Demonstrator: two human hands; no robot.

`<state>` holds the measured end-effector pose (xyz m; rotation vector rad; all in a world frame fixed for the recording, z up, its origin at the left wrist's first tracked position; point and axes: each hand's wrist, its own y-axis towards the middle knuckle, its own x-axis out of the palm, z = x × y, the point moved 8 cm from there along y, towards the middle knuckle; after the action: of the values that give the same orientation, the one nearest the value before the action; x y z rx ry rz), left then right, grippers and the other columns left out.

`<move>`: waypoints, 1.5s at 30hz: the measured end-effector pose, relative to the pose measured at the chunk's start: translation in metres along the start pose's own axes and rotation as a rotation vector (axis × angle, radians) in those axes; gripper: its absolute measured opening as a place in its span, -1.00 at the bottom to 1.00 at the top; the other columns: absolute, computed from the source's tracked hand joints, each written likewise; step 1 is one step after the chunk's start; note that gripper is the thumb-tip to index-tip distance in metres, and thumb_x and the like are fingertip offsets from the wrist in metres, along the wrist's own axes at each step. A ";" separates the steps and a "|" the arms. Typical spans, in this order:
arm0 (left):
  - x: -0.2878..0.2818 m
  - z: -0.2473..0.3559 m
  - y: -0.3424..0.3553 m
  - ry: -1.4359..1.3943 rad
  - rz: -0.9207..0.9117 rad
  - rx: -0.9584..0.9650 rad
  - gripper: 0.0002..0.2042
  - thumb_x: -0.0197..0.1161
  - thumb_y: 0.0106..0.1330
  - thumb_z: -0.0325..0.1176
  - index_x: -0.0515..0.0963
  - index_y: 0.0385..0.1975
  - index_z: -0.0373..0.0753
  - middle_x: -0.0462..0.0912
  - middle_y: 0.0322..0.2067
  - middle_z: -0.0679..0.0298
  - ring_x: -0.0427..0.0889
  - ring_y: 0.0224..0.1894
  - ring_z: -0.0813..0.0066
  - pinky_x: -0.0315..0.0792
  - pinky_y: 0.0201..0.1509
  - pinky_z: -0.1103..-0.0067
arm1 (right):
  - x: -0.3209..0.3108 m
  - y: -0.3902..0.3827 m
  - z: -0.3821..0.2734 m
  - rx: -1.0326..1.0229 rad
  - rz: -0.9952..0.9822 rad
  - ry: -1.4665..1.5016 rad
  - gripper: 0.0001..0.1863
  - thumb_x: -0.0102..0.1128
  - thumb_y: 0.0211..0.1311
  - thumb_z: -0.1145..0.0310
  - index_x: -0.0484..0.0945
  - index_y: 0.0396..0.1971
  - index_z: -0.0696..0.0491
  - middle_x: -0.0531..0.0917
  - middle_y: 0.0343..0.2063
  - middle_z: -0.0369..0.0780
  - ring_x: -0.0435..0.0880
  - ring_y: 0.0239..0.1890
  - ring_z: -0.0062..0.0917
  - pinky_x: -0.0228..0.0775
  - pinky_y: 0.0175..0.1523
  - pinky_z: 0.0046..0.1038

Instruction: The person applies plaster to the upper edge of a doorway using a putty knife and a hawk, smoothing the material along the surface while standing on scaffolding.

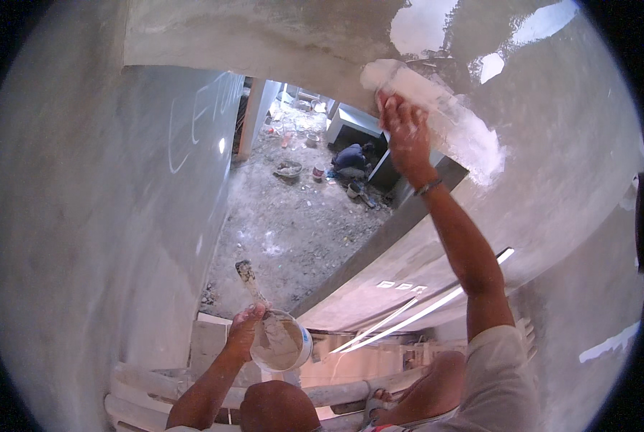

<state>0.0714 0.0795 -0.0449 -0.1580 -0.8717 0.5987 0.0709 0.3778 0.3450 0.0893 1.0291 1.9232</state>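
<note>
My left hand [244,333], low and left of centre, grips the side of a small round tub [304,351]. Pale wet plaster [277,344] lies inside it. A stained tool handle [246,273] sticks up over the tub's rim beside my thumb; it looks like a putty knife, its lower end hidden. My right arm reaches up to the wall. There my right hand [408,140], fingers bent, presses at the lower edge of a fresh white plaster patch [444,108]. Whatever lies under those fingers is hidden.
Bamboo poles [336,394] run beneath my bare knees. Far below, a person [352,160] crouches on a rubble-strewn floor [279,216] near a basin [288,169] and a small bucket [318,173]. A grey wall [142,187] rises on the left; a beam edge [383,234] crosses below my right arm.
</note>
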 end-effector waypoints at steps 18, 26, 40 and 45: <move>0.009 -0.033 0.019 -0.027 -0.019 0.010 -0.52 0.24 0.19 -0.02 0.46 -0.08 -0.31 0.56 -0.23 0.21 0.56 -0.20 0.41 0.49 -0.12 0.43 | -0.009 0.023 -0.031 0.036 -0.165 0.142 -0.44 -0.04 0.02 0.54 0.35 0.13 -0.02 0.62 -0.23 -0.12 0.59 -0.23 -0.30 0.33 0.01 -0.26; 0.000 -0.041 0.022 -0.107 -0.021 -0.012 -0.50 0.27 0.16 -0.03 0.46 -0.06 -0.31 0.57 -0.26 0.23 0.58 -0.25 0.42 0.49 -0.15 0.44 | -0.029 0.060 -0.028 -0.016 0.249 0.081 -0.45 0.03 0.08 0.49 0.35 0.15 -0.16 0.64 -0.29 -0.16 0.61 -0.21 -0.32 0.34 -0.05 -0.24; -0.005 -0.042 0.015 -0.128 -0.014 0.035 -0.59 0.33 0.12 -0.07 0.47 -0.20 -0.27 0.54 -0.36 0.33 0.54 -0.33 0.54 0.47 -0.21 0.56 | -0.007 0.076 -0.104 -0.071 0.029 0.064 -0.58 0.02 0.11 0.44 0.42 0.05 0.02 0.53 -0.19 -0.19 0.49 -0.17 -0.27 0.31 0.01 -0.29; -0.006 -0.039 0.004 -0.136 -0.014 0.027 -0.58 0.31 0.14 -0.08 0.47 -0.18 -0.30 0.54 -0.33 0.33 0.52 -0.31 0.56 0.45 -0.18 0.58 | -0.064 0.111 -0.085 -0.293 0.172 0.121 -0.66 0.09 0.12 0.43 0.54 -0.06 -0.10 0.60 -0.21 -0.23 0.54 -0.17 -0.36 0.42 -0.14 -0.35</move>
<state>0.0962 0.0838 -0.0750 -0.0878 -0.9954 0.6132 -0.0069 0.2519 0.3875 -0.1093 0.8278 2.2396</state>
